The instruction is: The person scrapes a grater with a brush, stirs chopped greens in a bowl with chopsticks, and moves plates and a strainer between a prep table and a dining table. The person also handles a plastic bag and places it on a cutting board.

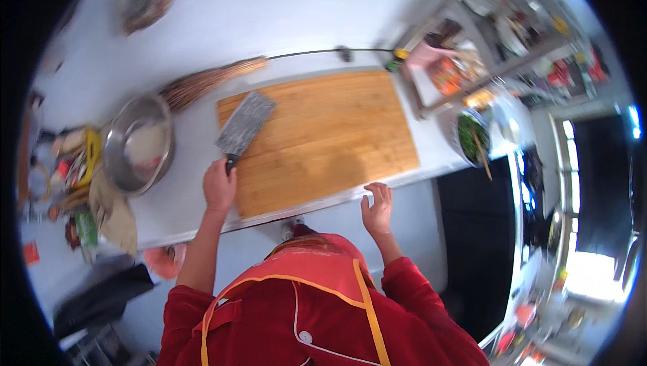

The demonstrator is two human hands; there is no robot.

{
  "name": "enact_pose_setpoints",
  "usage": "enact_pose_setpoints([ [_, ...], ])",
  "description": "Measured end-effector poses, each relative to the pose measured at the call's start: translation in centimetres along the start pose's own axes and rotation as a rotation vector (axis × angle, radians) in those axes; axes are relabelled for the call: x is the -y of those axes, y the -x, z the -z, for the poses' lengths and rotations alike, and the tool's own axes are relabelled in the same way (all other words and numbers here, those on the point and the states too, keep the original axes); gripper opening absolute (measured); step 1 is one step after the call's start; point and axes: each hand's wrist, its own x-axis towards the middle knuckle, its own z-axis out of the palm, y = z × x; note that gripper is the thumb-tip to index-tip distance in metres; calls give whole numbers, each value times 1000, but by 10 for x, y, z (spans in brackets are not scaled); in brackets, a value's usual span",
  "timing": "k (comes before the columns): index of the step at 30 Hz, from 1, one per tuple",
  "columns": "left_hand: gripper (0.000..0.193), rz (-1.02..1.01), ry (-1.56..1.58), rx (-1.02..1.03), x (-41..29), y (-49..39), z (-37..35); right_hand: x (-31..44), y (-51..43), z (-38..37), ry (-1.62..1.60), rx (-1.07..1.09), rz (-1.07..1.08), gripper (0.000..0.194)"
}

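My left hand (219,185) grips the black handle of a cleaver (246,122). Its broad grey blade lies over the left end of a wooden cutting board (328,133); whether it rests flat on the wood I cannot tell. The board's surface bears no food. Near the board's front edge, my right hand (378,209) hangs with bent, parted fingers and holds nothing. To the left of the board stands a steel bowl (139,144) with something pale inside, too blurred to name.
Behind the board lies a twig brush (212,82). At the right stand a bowl of chopped greens (471,138) with a wooden utensil and a shelf rack (429,105) with containers. A yellow basket (90,156) of small items sits far left. The white counter's front edge (323,200) runs before me.
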Motion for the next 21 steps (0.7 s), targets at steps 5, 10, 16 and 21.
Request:
enact_pose_setpoints([
  [5, 28, -80, 10, 60, -26, -29, -26, -42, 77, 59, 78, -198, -223, 22],
  [10, 24, -111, -50, 12, -40, -21, -32, -78, 123, 70, 36, -318, -486, 13],
  [16, 11, -16, 185, 4, -81, 5, -32, -161, 127, 79, -189, -506, -824, 15],
  [21, 6, -112, 320, 12, -183, 36, -53, -246, 76, 120, -654, -682, -894, 18],
])
